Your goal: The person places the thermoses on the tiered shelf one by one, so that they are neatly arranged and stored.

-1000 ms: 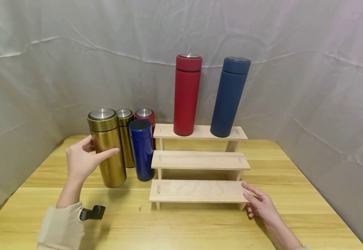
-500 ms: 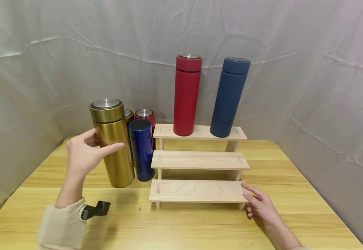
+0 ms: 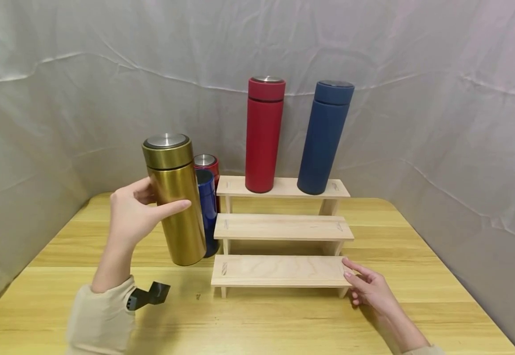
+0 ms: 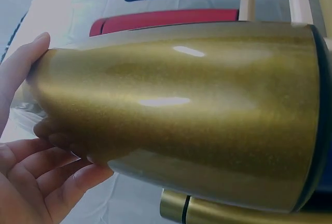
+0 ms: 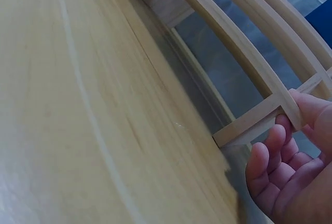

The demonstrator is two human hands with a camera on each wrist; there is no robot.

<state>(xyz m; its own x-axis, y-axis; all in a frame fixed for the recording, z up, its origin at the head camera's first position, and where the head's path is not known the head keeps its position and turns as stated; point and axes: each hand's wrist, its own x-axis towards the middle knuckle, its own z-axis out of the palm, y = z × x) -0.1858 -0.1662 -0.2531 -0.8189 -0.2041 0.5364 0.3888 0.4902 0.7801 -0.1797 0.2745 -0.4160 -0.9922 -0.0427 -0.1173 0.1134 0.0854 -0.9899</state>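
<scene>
My left hand (image 3: pixel 135 212) grips a large gold thermos (image 3: pixel 178 212), thumb across its front and fingers behind. The thermos hangs slightly tilted above the table. Behind it stand a glossy blue thermos (image 3: pixel 209 212), partly hidden, and a red thermos (image 3: pixel 206 162) with a steel lid. A second gold thermos (image 4: pixel 228 211) shows only in the left wrist view. My right hand (image 3: pixel 370 288) pinches the right end of the lowest board of a three-step wooden shelf (image 3: pixel 279 271). In the right wrist view, thumb and fingers hold that board's corner (image 5: pixel 293 115).
On the shelf's top step stand a tall red thermos (image 3: pixel 264 138) and a tall matte blue thermos (image 3: pixel 325 140), which looks tilted. The wooden table (image 3: pixel 257 320) extends in front, and grey cloth (image 3: pixel 151 74) hangs at the back and sides.
My left hand has carried the gold thermos to the right and somewhat up, in front of the blue one, covering the second gold thermos. My right hand keeps its place on the shelf.
</scene>
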